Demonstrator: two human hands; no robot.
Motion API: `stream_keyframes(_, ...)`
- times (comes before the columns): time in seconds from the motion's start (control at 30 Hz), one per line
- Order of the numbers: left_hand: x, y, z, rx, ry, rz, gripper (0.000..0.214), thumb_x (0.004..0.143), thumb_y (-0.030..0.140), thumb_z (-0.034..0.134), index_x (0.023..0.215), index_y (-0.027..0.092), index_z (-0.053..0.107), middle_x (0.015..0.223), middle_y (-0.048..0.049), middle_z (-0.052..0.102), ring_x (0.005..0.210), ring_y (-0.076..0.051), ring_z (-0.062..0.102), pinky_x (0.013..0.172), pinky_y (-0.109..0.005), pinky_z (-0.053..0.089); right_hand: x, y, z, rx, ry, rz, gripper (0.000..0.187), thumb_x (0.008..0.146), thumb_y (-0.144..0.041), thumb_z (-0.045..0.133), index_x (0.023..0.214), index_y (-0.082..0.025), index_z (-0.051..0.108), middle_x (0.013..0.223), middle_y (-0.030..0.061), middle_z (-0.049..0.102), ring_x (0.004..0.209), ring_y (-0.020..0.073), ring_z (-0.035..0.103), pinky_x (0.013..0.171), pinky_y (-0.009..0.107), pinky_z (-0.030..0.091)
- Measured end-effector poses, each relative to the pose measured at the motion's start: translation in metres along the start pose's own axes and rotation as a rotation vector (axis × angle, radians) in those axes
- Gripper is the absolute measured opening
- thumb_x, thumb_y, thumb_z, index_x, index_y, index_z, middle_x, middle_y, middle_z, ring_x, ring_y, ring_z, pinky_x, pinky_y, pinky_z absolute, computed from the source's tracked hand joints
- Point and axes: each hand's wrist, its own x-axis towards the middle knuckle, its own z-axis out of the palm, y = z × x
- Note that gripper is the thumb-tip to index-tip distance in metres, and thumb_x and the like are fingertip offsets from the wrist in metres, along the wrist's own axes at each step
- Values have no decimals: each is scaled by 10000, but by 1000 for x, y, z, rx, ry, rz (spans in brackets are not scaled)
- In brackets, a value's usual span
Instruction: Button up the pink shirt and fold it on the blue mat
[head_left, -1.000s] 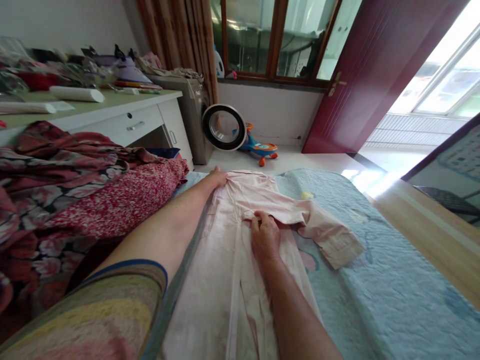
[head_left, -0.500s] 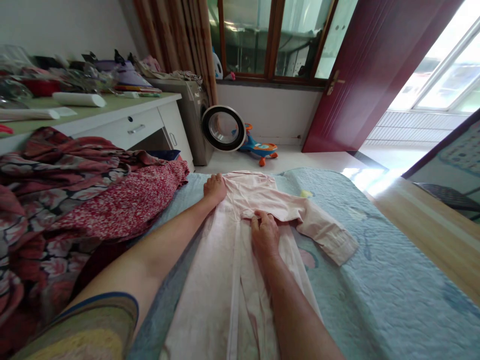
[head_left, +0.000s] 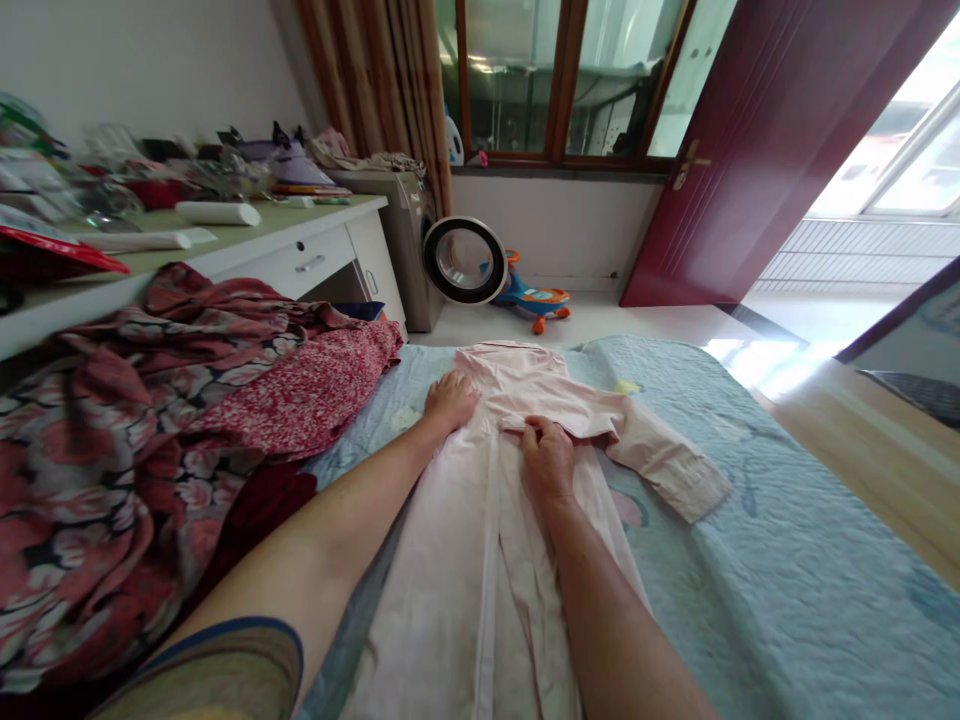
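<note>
A pale pink long-sleeved shirt (head_left: 442,560) lies spread out lengthwise on the bed, its collar end away from me. One sleeve stretches to the right, with the cuff on the quilt. My left hand (head_left: 452,401) rests on the shirt's left side near the shoulder, fingers laid out over the cloth. Closer to the middle, my right hand (head_left: 549,460) pinches a folded edge of the shirt, just right of the front strip. The right forearm covers part of the lower cloth.
A light blue quilt (head_left: 795,540) covers the bed. Red floral cloths (head_left: 300,400) are heaped at the left. Beyond stand a cluttered desk (head_left: 277,255), a washing machine (head_left: 409,250) with its round door open, a blue-and-orange ride-on toy (head_left: 532,297) and a dark red door (head_left: 705,150).
My left hand has loosened from a closed grip at the shirt's shoulder and slid slightly toward me, fingers now flatter. The right hand keeps its pinch. The view has turned slightly left.
</note>
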Motion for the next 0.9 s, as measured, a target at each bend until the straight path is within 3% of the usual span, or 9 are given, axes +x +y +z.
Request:
stream_keyframes(0.2,-63,-8,-2,-3,26,-25,555,945,298,421,1459,110,331,1519,-194,384,1415,-251,355,1137,-379,299,2,1,-1,-8,-10,15,316,856,-203,474,1049,-164,722,992,99,721,938,211,639,880,302,448)
stream_keyframes(0.37,-118,-6,-9,-135,89,-100,708,858,216,532,1492,143,226,1443,-188,476,1336,-273,463,1080,-373,363,2,0,-3,-63,-51,25,340,856,-222,462,1066,-166,723,997,111,714,926,227,634,862,317,442)
stream_keyframes(0.53,-130,-3,-26,-416,26,-351,673,871,264,542,1456,143,231,1238,-163,642,1094,-238,651,884,-309,485,1,1,-3,-71,-37,1,366,844,-230,453,1081,-152,721,995,123,716,915,234,629,853,323,438)
stream_keyframes(0.63,-130,-6,-33,-486,-1,-396,565,879,252,539,1392,146,330,1165,-129,682,1025,-208,674,835,-280,500,2,2,-4,-53,-32,-16,372,843,-240,450,1082,-142,718,999,126,723,919,231,633,857,314,438)
stream_keyframes(0.77,-144,-2,-35,-306,8,-353,543,876,260,560,1388,176,396,1131,-141,684,1044,-266,666,861,-343,500,2,1,-6,-47,-55,-14,367,848,-253,460,1086,-148,719,948,109,737,866,220,644,819,300,439)
stream_keyframes(0.9,-164,2,-27,13,125,-117,433,941,206,439,1372,239,477,1373,-153,551,1234,-289,551,967,-425,468,-3,-8,-8,-95,-30,-21,386,884,-282,436,1146,-189,704,827,67,730,763,210,641,761,302,438)
